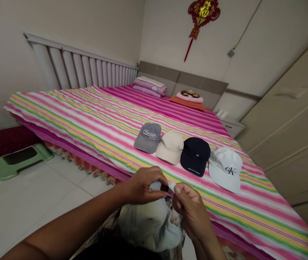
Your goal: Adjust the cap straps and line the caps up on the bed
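A pale cap [145,224] hangs below my hands, close to my lap, with its back opening toward the right. My left hand [145,186] is closed round one side of its back strap, where a dark patch shows between the fingers. Between thumb and fingers, my right hand [188,202] pinches the light end of the strap [171,186]. On the bed just beyond, a grey cap [148,139], a beige cap [170,146], a navy cap [196,155] and a white cap [226,169] lie in a row, brims toward me.
The caps rest on a striped bedspread [89,122]. Folded bedding [150,87] and an orange pillow [188,103] lie by the headboard [181,81]. A green stool [18,162] stands on the tiled floor at left. Wardrobe doors [291,119] line the right side.
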`<state>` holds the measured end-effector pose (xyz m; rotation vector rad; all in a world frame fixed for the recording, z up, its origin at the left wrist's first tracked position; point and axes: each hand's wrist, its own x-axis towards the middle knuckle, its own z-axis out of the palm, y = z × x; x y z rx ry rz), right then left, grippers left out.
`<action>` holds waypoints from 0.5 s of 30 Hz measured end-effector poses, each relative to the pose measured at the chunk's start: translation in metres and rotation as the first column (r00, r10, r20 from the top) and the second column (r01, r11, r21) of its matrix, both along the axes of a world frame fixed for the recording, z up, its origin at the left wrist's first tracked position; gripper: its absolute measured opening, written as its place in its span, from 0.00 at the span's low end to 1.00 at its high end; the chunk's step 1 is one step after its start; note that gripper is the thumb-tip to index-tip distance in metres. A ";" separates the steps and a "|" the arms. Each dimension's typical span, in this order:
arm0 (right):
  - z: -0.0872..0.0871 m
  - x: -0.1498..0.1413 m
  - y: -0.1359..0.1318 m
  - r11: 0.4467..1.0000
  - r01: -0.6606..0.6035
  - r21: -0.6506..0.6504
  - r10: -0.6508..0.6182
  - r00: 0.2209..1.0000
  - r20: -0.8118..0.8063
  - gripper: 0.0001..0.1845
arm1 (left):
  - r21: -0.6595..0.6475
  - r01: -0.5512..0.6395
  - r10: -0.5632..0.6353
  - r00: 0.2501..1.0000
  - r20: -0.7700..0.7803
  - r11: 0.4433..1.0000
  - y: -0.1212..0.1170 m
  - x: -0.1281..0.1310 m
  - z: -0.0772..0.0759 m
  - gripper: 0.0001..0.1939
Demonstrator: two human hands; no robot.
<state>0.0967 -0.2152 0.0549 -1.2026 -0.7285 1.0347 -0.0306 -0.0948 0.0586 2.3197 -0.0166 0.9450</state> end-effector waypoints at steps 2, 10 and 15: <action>-0.001 0.002 0.000 1.000 0.028 0.010 -0.027 0.999 -0.031 0.18 | 0.008 -0.011 0.011 1.000 -0.019 1.000 0.000 -0.001 0.000 0.11; 0.006 -0.005 -0.003 0.998 0.038 -0.042 -0.031 0.987 0.155 0.15 | -0.123 0.000 -0.012 0.996 -0.092 0.992 -0.004 -0.002 0.006 0.16; 0.009 -0.005 -0.001 0.998 -0.013 -0.068 0.020 0.995 0.096 0.14 | -0.185 0.056 -0.074 0.993 -0.090 0.981 -0.002 0.000 0.007 0.08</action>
